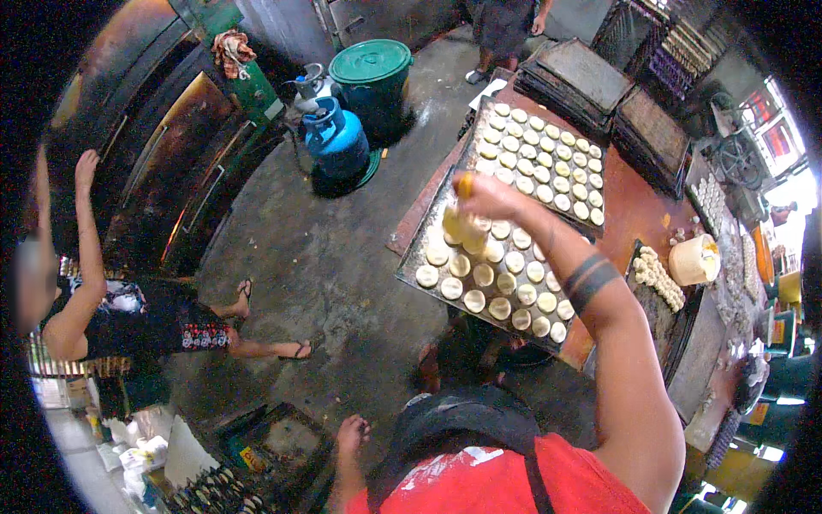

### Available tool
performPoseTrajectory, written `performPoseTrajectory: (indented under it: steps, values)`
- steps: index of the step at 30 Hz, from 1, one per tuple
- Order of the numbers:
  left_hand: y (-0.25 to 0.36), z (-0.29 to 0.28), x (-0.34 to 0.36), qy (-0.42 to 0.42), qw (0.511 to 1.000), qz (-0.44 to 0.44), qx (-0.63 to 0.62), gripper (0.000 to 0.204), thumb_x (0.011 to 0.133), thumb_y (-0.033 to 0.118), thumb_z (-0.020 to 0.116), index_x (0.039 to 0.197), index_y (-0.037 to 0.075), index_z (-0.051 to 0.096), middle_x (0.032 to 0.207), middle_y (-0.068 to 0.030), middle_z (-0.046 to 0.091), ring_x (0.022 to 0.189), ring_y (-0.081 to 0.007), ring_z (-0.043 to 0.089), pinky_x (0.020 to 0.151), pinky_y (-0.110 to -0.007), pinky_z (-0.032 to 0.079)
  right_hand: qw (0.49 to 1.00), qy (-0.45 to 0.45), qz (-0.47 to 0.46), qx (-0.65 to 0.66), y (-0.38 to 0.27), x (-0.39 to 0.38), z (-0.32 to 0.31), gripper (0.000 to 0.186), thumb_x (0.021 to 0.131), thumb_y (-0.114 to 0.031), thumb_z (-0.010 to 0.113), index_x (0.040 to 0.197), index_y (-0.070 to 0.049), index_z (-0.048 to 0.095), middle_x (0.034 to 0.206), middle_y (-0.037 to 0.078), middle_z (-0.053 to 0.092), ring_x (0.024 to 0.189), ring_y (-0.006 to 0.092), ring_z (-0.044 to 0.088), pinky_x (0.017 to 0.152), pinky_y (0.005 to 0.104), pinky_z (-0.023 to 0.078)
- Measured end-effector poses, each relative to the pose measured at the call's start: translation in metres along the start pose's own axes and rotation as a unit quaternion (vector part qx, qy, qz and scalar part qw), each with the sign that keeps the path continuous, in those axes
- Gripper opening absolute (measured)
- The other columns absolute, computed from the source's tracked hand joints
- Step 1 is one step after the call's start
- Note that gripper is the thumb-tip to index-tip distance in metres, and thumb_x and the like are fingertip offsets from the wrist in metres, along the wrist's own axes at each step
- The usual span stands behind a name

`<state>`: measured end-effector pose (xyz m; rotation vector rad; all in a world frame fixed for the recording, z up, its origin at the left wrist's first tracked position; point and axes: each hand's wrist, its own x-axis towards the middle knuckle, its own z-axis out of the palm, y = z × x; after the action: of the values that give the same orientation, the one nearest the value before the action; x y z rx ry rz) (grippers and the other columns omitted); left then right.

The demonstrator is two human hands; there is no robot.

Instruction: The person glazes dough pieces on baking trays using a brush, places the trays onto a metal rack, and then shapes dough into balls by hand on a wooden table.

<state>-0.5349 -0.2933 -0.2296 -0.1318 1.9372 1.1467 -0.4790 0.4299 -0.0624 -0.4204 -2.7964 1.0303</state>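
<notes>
My right hand (486, 195) grips a yellow-coated brush (466, 227), blurred by motion, over the near tray (412, 265) of pale dough rounds (484, 275). Beyond it, a second tray (599, 141) carries more rounds. My left hand (354, 433) hangs low by my body, fingers curled, with nothing visible in it.
A co-worker (77, 325) reaches up at dark oven doors (154, 163); another person (505, 30) stands at the back. Gas cylinders (336, 144) and a lidded green bin (370, 64) stand on the floor. Stacked pans (651, 137), a tub (689, 261) and dough pieces (659, 283) occupy the table.
</notes>
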Motion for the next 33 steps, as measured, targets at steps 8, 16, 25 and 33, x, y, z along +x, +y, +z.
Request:
performPoseTrajectory:
  steps: [8,16,25,33]
  values:
    - [-0.032,0.016,-0.02,0.054,0.991,-0.119,0.004,0.027,0.097,0.017,0.063,0.121,0.005,0.063,0.087,-0.005,0.069,0.064,-0.0165,0.065,0.049,-0.032,0.047,0.994,0.055,0.079,-0.043,-0.051,-0.022,0.008,0.019,0.087,-0.015,0.065,0.104,-0.008,0.063,0.087,0.02,0.068,0.089,0.0387,0.071,0.078,0.0487,0.056]
    - [-0.008,0.056,0.011,-0.039,0.992,-0.057,0.11,0.035,0.093,0.019,0.068,0.125,0.005,0.062,0.097,-0.0076,0.072,0.075,-0.0197,0.068,0.061,-0.036,0.052,0.995,0.049,-0.022,0.087,-0.113,-0.159,0.063,0.033,0.081,-0.018,0.074,0.109,-0.008,0.059,0.104,0.017,0.065,0.097,0.0383,0.066,0.084,0.0466,0.054]
    - [0.022,0.097,0.014,-0.01,0.996,-0.041,0.079,0.044,0.096,0.017,0.066,0.136,0.001,0.057,0.105,-0.0101,0.071,0.086,-0.0206,0.069,0.069,-0.037,0.054,0.95,0.167,0.254,0.072,0.111,-0.302,-0.054,0.019,0.083,-0.019,0.066,0.097,-0.006,0.064,0.079,0.008,0.066,0.07,0.0171,0.063,0.066,0.0368,0.054]
    - [-0.026,0.109,-0.01,-0.105,0.969,-0.016,0.223,0.033,0.098,0.012,0.064,0.128,-0.002,0.059,0.094,-0.0085,0.071,0.083,-0.0208,0.071,0.064,-0.033,0.054,0.994,-0.036,0.036,-0.092,0.055,-0.311,-0.032,0.023,0.091,-0.018,0.064,0.112,-0.008,0.06,0.107,0.018,0.064,0.097,0.0377,0.067,0.081,0.0472,0.056]
